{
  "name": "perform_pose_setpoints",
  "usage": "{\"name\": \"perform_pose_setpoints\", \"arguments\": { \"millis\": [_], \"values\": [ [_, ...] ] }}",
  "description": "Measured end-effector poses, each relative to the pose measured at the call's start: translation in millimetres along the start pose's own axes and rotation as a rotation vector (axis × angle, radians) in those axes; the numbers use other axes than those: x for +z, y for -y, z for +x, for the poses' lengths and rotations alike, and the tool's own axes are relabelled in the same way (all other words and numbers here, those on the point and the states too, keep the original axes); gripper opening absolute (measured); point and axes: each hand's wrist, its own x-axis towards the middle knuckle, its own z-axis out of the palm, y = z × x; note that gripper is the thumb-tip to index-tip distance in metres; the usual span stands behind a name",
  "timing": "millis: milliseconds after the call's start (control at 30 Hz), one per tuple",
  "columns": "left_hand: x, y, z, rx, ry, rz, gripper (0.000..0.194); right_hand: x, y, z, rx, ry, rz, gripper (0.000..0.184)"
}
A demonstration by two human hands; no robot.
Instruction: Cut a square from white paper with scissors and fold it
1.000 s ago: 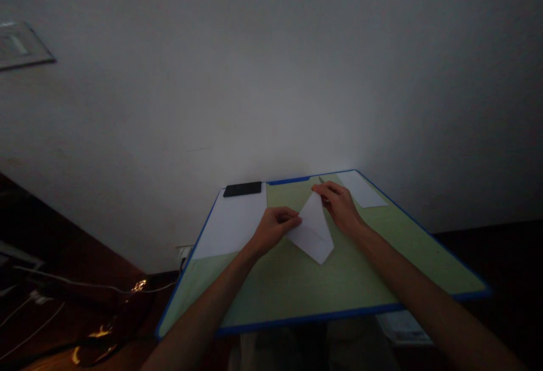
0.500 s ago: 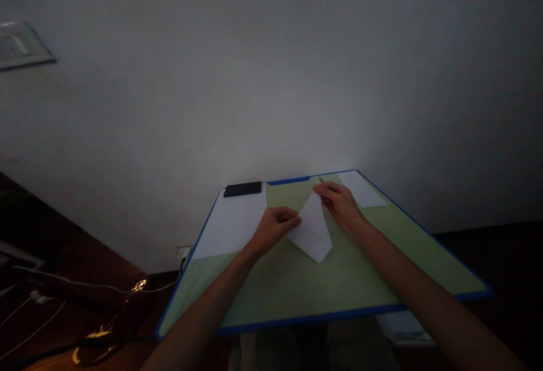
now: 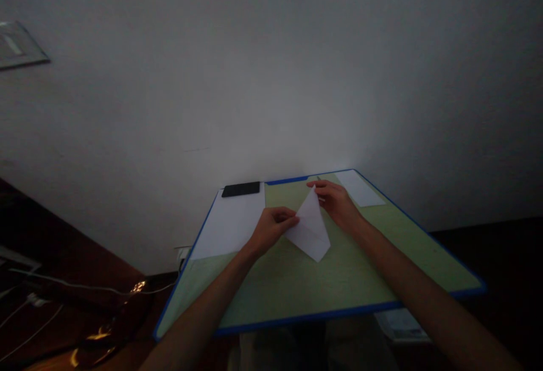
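A white sheet of folded paper (image 3: 309,229) with a pointed top is held just over the green tabletop (image 3: 288,292). My left hand (image 3: 275,227) pinches its left edge between thumb and fingers. At the narrow upper tip is my right hand (image 3: 335,198), its fingers around the point and one finger reaching out behind it. Creases show faintly on the paper, and its lower corner points toward me.
A black phone-like slab (image 3: 241,189) lies on a large white sheet (image 3: 233,221) at the left. Another white paper (image 3: 360,188) is at the back right. Blue edging (image 3: 339,310) borders the table, which stands against a grey wall (image 3: 271,77). Cables (image 3: 106,289) run low at left.
My right hand's fingers have loosened and shifted at the paper's tip, with one finger now stretched out behind it. My left hand keeps its pinch. The view has shifted slightly.
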Motion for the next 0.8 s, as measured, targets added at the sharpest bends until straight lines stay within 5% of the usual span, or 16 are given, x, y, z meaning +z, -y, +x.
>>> {"name": "perform_pose_setpoints", "arguments": {
  "millis": [800],
  "values": [
    [0.8, -0.5, 0.2, -0.004, -0.032, -0.045, 0.026, -4.8, -6.5, 5.4, 0.000, -0.078, 0.018, 0.020]
  ]
}}
